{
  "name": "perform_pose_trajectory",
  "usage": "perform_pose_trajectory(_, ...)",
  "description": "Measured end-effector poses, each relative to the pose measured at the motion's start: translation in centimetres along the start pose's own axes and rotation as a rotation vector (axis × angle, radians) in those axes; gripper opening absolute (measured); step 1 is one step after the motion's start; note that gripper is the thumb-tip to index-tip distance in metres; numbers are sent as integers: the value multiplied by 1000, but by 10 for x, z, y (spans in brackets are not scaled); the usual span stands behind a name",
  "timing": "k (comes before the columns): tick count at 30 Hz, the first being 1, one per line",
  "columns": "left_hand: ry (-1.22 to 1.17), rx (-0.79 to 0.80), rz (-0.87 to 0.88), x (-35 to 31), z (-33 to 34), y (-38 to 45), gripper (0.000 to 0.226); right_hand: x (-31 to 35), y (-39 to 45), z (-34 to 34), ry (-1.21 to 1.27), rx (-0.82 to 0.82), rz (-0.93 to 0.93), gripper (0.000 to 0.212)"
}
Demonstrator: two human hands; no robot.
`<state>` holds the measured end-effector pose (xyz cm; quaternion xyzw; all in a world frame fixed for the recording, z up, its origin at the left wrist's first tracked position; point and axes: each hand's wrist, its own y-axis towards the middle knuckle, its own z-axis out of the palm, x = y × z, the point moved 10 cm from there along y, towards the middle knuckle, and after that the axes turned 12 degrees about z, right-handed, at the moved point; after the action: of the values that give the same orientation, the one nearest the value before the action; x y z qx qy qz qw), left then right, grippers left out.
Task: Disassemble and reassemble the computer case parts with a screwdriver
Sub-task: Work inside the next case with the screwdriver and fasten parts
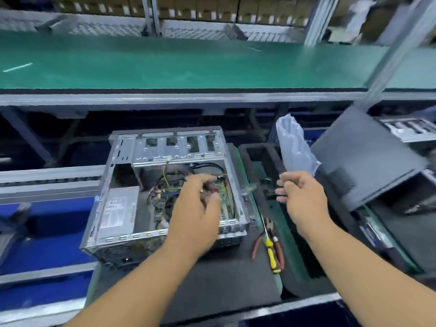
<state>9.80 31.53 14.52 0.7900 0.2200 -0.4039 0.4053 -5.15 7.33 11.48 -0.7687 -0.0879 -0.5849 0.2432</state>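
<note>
In the head view, an open computer case (165, 192) lies on its side on a dark mat (212, 279) on the desk, with its open side facing up. Inside it, a grey power supply (118, 213) sits in the near left part, and a green circuit board (162, 204) with yellow and black wires lies in the middle.

The left hand (195, 208) reaches down into the case, above the right part of the board. Its fingers are curled, and something small and red shows near the fingertips, but the picture is blurred there (I cannot tell if the grip holds anything).

The right hand (302, 197) is raised to the right of the case, apart from it. Its grip is closed around the lower end of a bluish translucent plastic bag (295, 147), which stands up above the fist. A thin dark thing also shows between its fingers; what it is I cannot tell.

A screwdriver (270, 246) with a yellow handle lies on the desk just beside the near right corner of the case, untouched by both hands. It lies across a pair of pliers (257, 244) with reddish handles.

At the far right, a dark grey case cover (363, 156) stands tilted. Behind the case runs a green conveyor belt (188, 62).
</note>
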Motion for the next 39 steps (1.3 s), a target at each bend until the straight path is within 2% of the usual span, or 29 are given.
perform_pose_trajectory(3,-70,146,-5,-14,53,-18,22,-48,-8,-43,-61,-50,122,25)
perform_pose_trajectory(6,-24,284,-62,-13,90,-35,20,-93,-8,-56,-189,16,209,22)
perform_pose_trajectory(9,54,351,-117,-7,115,-44,18,-117,2,-52,-424,45,171,19)
perform_pose_trajectory(13,153,389,-324,17,157,-63,18,-140,18,-25,-671,148,132,12)
perform_pose_trajectory(15,228,417,-400,29,178,-72,19,-152,24,-12,-810,222,97,17)
perform_pose_trajectory(18,322,459,-455,45,204,-82,27,-165,34,-1,-855,294,66,24)
perform_pose_trajectory(22,317,327,-596,71,211,-87,26,-173,42,12,-929,347,28,28)
perform_pose_trajectory(24,246,245,-677,81,213,-88,24,-176,46,16,-903,393,48,28)
perform_pose_trajectory(26,211,150,-719,87,214,-82,19,-178,53,13,-777,411,129,29)
perform_pose_trajectory(32,360,-25,-728,103,211,-41,23,-170,65,-3,-492,405,177,39)
perform_pose_trajectory(35,490,4,-754,112,209,-22,21,-169,64,-13,-416,419,186,46)
perform_pose_trajectory(39,707,151,-785,123,214,-10,23,-174,61,-27,-342,437,213,42)
